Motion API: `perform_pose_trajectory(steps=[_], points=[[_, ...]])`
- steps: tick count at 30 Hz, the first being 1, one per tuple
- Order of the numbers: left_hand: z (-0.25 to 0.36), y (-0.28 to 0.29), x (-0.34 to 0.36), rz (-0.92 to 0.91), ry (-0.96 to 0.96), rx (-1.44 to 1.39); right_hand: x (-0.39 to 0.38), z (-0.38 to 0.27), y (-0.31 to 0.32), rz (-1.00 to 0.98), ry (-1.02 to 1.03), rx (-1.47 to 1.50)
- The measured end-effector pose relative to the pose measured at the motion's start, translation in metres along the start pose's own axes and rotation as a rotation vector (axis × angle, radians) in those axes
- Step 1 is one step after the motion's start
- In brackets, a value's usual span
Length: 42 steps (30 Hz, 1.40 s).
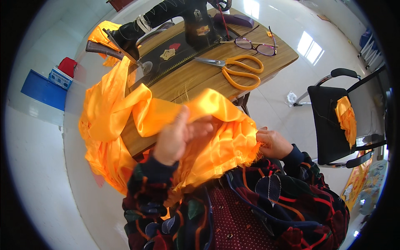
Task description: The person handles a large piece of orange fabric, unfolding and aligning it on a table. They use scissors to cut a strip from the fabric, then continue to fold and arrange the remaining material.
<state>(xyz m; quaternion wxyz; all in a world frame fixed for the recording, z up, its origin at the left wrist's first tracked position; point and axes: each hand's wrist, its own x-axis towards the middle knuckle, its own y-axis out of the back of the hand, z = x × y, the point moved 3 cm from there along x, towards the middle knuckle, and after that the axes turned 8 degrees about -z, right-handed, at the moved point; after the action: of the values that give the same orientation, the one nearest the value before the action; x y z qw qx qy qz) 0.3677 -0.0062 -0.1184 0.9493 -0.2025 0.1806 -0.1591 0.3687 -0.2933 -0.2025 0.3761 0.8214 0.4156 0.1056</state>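
Shiny orange satin cloth (225,137) lies bunched in front of me, running from my lap up over the table edge and down its left side. At the cloth's frayed right edge, my right hand (273,142) is closed in a pinch on the fabric. My left hand (178,136) is slightly blurred in front of the cloth's middle, its thumb and fingers apart, gripping nothing. Beyond the cloth stands a black sewing machine (193,27), with more of the orange fabric by its needle end. Orange-handled scissors (233,68) lie on the wooden table (200,85), blades toward the machine.
Eyeglasses (254,45) and a dark glasses case (234,20) sit at the table's far right. A black chair (329,121) with an orange cloth piece stands to the right. On the floor at left are a blue panel (43,89) and a red item (67,66).
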Motion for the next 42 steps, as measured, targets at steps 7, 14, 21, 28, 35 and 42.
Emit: perform_pose_trajectory(steps=[7,14,21,28,35,42], points=[[0.151,-0.007,0.005,-0.018,-0.418,0.157,0.003,-0.006,-0.009,0.094,0.223,0.23],[0.238,-0.036,0.012,0.298,-0.845,0.359,0.001,0.0,-0.02,-0.078,0.169,0.212],[0.292,-0.002,-0.03,0.386,-1.228,0.523,0.002,0.005,-0.022,-0.137,0.082,0.215],[0.16,0.085,-0.003,0.403,-0.138,0.149,0.002,0.009,-0.023,-0.175,0.01,0.141],[0.093,-0.021,-0.004,0.03,-0.295,1.551,0.004,0.012,-0.027,-0.145,0.007,0.144],[-0.016,-0.077,0.064,-0.365,-0.407,1.965,0.002,0.008,-0.026,-0.118,0.03,0.118]])
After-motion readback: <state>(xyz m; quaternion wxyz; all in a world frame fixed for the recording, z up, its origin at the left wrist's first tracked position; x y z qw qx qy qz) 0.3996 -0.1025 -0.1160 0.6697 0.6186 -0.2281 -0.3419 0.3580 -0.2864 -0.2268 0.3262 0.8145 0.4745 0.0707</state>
